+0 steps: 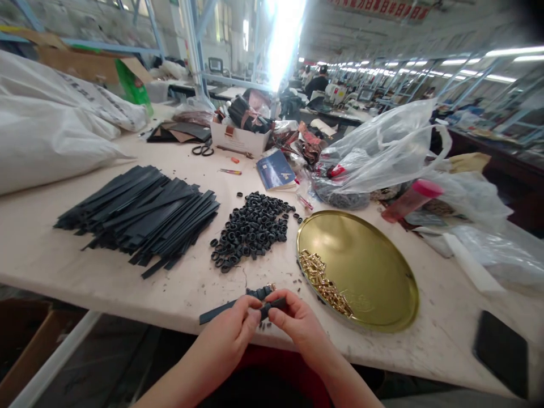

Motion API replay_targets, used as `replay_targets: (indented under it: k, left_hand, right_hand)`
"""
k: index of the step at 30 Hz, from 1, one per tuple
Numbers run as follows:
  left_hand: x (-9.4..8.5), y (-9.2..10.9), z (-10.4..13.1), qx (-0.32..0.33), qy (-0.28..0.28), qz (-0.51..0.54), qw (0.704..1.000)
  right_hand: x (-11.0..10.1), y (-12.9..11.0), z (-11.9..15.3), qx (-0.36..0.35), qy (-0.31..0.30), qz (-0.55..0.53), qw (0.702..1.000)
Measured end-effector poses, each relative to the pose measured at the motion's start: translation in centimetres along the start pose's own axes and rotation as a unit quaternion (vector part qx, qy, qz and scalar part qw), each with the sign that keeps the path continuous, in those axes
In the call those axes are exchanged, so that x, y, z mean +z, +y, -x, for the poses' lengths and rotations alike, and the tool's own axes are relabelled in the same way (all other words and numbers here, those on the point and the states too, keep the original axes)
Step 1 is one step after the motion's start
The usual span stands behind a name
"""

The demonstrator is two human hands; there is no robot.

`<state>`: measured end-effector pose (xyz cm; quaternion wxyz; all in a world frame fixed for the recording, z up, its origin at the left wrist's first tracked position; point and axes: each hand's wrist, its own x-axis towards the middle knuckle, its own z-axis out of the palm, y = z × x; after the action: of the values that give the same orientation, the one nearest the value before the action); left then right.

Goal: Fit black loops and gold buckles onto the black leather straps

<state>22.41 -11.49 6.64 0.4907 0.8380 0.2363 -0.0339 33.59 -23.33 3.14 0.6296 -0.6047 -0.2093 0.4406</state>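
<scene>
My left hand [238,323] and my right hand [295,317] meet at the table's front edge. Between them is a short dark leather strap [274,306], pinched by the fingers of both. Part of it is hidden under the fingertips. Just behind my hands lies another dark strap [216,311], with loops along it and a small gold buckle [271,287] at its end. Beyond it is a heap of small black strap loops [255,226]. To the right, gold buckle-like metal pieces [325,283] lie along the near left side of a round gold tray [374,266].
A stack of long dark strips [140,212] covers the left. Scissors [203,150], a blue booklet [275,169] and a white box [240,139] stand farther back. Plastic bags [382,153] and a pink-capped container [412,199] are at right, above a black phone [501,351].
</scene>
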Motion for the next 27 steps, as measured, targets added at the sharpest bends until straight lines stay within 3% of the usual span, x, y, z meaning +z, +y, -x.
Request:
replay_targets:
  k: [3,6,7,8,10,12,13,15,19,20,22,24,25,27]
  left_hand:
    - [0.6,-0.2,-0.4,0.005,0.016,0.075,0.997]
    - [0.7,-0.6,-1.0,0.005,0.012,0.124,0.992]
    - [0.7,-0.8,-1.3,-0.004,0.014,0.13,0.991]
    - [0.6,-0.9,-1.5,-0.013,0.015,0.132,0.991]
    - [0.7,-1.2,-1.9,-0.028,0.021,0.135,0.99]
    - [0.9,-1.3,-2.2,-0.034,0.02,0.142,0.989]
    - [1.0,-1.3,-2.4,-0.035,0.017,0.146,0.989]
    - [1.2,-1.2,-2.5,-0.034,0.014,0.152,0.988]
    - [1.3,-1.2,-2.4,-0.031,0.013,0.164,0.986]
    - [1.4,-1.2,-2.3,-0.032,0.011,0.171,0.985]
    - [1.6,-0.9,-2.2,-0.032,0.01,0.193,0.981]
    - [1.9,-0.4,-2.3,-0.027,0.021,0.22,0.975]
    - [2.1,-0.1,-2.4,-0.022,0.031,0.233,0.972]
    - [2.3,0.6,-2.6,-0.012,0.054,0.253,0.966]
  right_hand:
    - [0.7,0.2,0.2,-0.035,-0.001,0.016,0.999]
    - [-1.5,-0.7,-0.4,-0.087,0.032,0.163,0.982]
    - [-2.9,-1.4,-0.9,-0.107,0.062,0.252,0.96]
    - [-4.4,-2.0,-1.4,-0.129,0.112,0.355,0.919]
    - [-7.4,-3.3,-2.8,-0.142,0.203,0.534,0.808]
    - [-9.6,-4.0,-4.3,-0.123,0.211,0.655,0.715]
    - [-10.2,-4.1,-4.9,-0.112,0.202,0.689,0.687]
    - [-10.9,-4.0,-5.8,-0.098,0.179,0.716,0.668]
    - [-10.9,-3.6,-5.9,-0.11,0.171,0.704,0.681]
    - [-10.7,-3.6,-5.7,-0.123,0.171,0.684,0.698]
    - [-10.0,-3.7,-4.9,-0.142,0.161,0.582,0.784]
    - [-8.6,-3.6,-4.0,-0.127,0.131,0.407,0.895]
    - [-7.6,-3.5,-3.5,-0.109,0.113,0.317,0.935]
    - [-5.2,-3.3,-2.6,-0.081,0.088,0.179,0.976]
